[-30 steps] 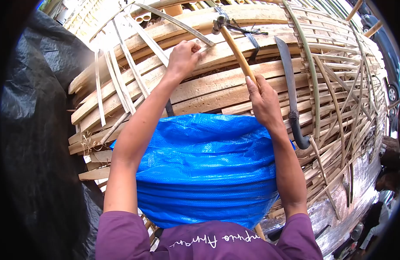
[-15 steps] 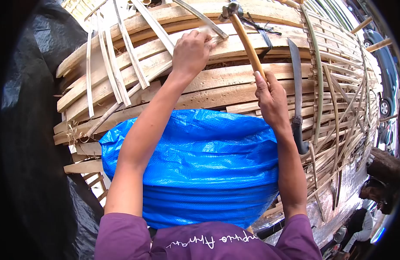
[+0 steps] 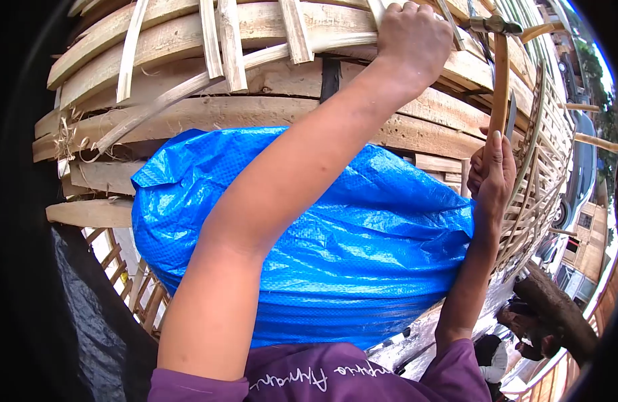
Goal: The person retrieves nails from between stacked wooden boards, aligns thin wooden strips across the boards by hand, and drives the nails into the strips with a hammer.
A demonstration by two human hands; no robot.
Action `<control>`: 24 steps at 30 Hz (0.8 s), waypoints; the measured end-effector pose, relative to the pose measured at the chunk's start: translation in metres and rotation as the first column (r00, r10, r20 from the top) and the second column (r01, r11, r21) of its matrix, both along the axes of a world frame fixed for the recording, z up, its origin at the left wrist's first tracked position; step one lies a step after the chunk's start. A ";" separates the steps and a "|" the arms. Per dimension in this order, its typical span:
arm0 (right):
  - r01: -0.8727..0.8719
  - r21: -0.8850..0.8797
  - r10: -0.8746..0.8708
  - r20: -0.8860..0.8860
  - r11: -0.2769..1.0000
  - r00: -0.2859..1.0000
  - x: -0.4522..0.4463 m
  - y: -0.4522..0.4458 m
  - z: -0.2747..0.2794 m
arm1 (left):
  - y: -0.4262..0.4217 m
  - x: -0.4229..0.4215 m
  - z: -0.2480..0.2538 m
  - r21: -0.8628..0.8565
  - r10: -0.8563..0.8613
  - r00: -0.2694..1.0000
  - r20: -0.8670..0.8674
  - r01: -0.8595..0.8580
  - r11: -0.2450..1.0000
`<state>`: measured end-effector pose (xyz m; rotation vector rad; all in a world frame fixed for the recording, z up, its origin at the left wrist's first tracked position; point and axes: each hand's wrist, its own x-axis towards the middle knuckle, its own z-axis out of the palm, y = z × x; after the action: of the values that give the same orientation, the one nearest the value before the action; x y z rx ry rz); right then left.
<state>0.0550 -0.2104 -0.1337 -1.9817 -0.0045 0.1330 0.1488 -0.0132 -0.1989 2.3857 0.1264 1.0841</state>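
Observation:
My left hand point(image 3: 416, 43) is closed in a fist at the top, against the wooden boards. Whatever its fingers grip is hidden under them; a thin strip end shows on either side. My right hand point(image 3: 495, 171) is wrapped round the wooden handle of a hammer point(image 3: 501, 84), which stands upright with its metal head at the top right. Part of a machete blade point(image 3: 511, 114) shows just behind the handle. Several pale wood strips point(image 3: 231, 50) lie across the boards point(image 3: 255, 110), left of my left hand. One long thin strip point(image 3: 165, 100) runs crosswise beneath them.
A blue plastic sheet point(image 3: 362, 258) covers my lap. Black sheeting point(image 3: 88, 315) hangs at the left. Slatted lattice point(image 3: 540, 161) curves along the right side, with a log point(image 3: 557, 308), a parked vehicle point(image 3: 577, 167) and part of another person point(image 3: 493, 362) beyond.
The view has swung to the right. My left hand has moved right along the boards, closer to the hammer, and its arm now crosses the blue sheet. The hammer stays in my right hand, now more upright.

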 end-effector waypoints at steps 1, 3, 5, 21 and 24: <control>-0.001 -0.034 0.001 0.006 0.999 1.000 0.000 0.003 0.001 | -0.001 -0.001 0.000 -0.007 0.004 1.000 0.018 -0.004 1.000; 0.000 -0.085 0.001 0.012 0.996 1.000 0.001 0.008 0.001 | -0.002 -0.001 0.004 -0.035 0.017 1.000 0.011 -0.016 0.999; 0.014 -0.113 -0.015 -0.008 0.993 1.000 0.001 0.015 0.000 | -0.001 -0.002 0.007 -0.060 0.002 1.000 -0.026 -0.003 0.998; 0.071 -0.126 -0.062 0.078 0.990 0.995 0.003 0.008 0.001 | 0.005 -0.001 0.009 -0.044 -0.052 0.992 -0.119 0.047 0.998; 0.104 -0.273 -0.036 0.244 0.956 0.969 0.036 0.025 0.007 | 0.008 -0.004 0.010 -0.053 -0.090 0.984 -0.152 0.082 0.995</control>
<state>0.0910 -0.1850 -0.1266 -2.2716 -0.0728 -0.1599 0.1451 -0.0049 -0.1885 2.4077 0.1003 0.8475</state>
